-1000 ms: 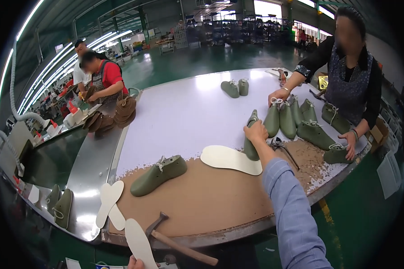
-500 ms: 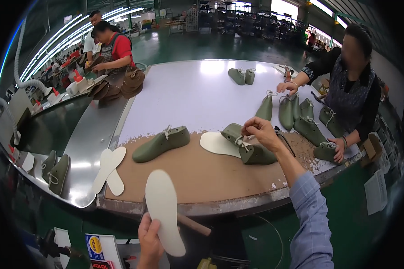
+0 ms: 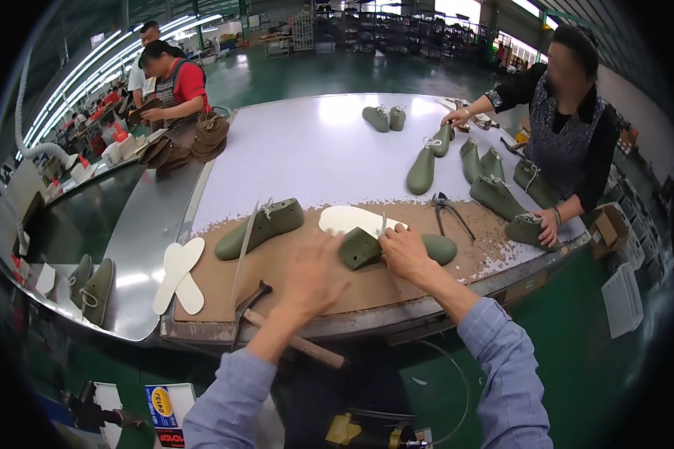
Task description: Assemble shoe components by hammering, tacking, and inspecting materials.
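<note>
My right hand (image 3: 406,253) pinches the pale cord (image 3: 384,224) that joins a pair of green shoe lasts. One last (image 3: 359,250) stands left of my fingers; the other's toe (image 3: 439,249) shows to their right. My left hand (image 3: 311,273) is over the brown board left of the lasts, smeared by motion, so its grip is unclear. A cream insole (image 3: 346,218) lies flat just behind the pair. Left of my left hand, a thin pale strip (image 3: 243,258), apparently an insole seen edge-on, rises by a hammer (image 3: 299,341). Another green last (image 3: 258,227) rests behind.
Two crossed insoles (image 3: 178,277) lie at the board's left edge. Pincers (image 3: 451,215) are right of my lasts. Across the table, a co-worker's hand (image 3: 457,118) touches a last (image 3: 442,139); the other hand (image 3: 549,228) holds a nearer one. More lasts (image 3: 494,196) stand there.
My left hand has let go of the insole and moved up toward the lasts. The paired lasts have shifted and turned. The co-worker's far hand has moved back, and the pincers are more exposed.
</note>
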The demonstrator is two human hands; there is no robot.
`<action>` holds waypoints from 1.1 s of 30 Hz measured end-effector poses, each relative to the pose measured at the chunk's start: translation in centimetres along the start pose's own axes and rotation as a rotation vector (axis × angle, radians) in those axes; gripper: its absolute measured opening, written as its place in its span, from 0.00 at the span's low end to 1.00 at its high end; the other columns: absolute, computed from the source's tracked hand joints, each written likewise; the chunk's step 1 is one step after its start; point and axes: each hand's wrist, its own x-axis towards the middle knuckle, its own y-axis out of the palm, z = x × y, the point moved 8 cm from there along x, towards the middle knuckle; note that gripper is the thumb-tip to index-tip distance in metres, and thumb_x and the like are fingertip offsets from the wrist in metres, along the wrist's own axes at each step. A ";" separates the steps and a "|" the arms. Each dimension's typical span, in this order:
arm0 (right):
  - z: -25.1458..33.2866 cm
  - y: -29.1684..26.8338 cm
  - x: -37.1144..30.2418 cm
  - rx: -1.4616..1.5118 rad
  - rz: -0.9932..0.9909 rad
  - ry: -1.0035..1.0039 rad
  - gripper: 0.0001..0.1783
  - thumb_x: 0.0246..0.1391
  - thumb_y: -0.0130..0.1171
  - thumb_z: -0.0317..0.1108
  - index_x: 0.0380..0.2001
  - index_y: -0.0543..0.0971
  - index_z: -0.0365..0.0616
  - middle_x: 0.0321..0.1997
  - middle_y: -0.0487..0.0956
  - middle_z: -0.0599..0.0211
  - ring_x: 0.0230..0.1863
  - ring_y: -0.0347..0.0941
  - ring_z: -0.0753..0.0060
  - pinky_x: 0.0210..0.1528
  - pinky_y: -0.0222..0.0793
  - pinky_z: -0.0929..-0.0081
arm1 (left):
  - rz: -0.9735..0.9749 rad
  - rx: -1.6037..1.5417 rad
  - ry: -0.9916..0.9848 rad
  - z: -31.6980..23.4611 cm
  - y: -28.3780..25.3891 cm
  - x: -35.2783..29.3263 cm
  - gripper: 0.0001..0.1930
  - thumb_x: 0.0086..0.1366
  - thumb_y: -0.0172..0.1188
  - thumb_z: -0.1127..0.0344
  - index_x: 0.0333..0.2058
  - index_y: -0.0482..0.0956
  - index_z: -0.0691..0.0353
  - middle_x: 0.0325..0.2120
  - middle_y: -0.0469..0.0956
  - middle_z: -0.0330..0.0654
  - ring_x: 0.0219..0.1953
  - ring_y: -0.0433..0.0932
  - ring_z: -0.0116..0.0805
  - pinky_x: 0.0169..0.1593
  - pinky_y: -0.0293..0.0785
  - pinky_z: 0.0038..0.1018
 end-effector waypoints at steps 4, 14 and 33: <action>-1.0 -2.7 -1.8 0.277 -0.062 -0.007 0.08 0.49 0.62 0.36 0.31 0.80 0.44 0.37 0.80 0.63 0.45 0.75 0.63 0.46 0.67 0.58 | 0.080 0.024 -0.026 -0.4 5.8 2.3 0.46 0.47 0.70 0.59 0.64 0.57 0.52 0.62 0.58 0.50 0.60 0.62 0.57 0.62 0.62 0.43; -5.1 -4.0 -2.4 1.514 -0.247 0.460 0.09 0.54 0.58 0.25 0.39 0.77 0.34 0.30 0.79 0.68 0.30 0.74 0.79 0.34 0.69 0.80 | 0.068 -0.303 -0.309 -1.8 6.6 2.2 0.29 0.52 0.67 0.56 0.52 0.71 0.59 0.46 0.70 0.54 0.45 0.73 0.54 0.48 0.73 0.43; -0.4 -14.4 -6.0 2.223 -0.396 0.497 0.08 0.61 0.53 0.29 0.41 0.70 0.38 0.35 0.78 0.61 0.29 0.72 0.79 0.33 0.70 0.80 | -0.163 -1.063 -0.192 -7.8 0.2 0.6 0.37 0.65 0.57 0.52 0.64 0.55 0.68 0.61 0.62 0.55 0.65 0.59 0.47 0.67 0.52 0.35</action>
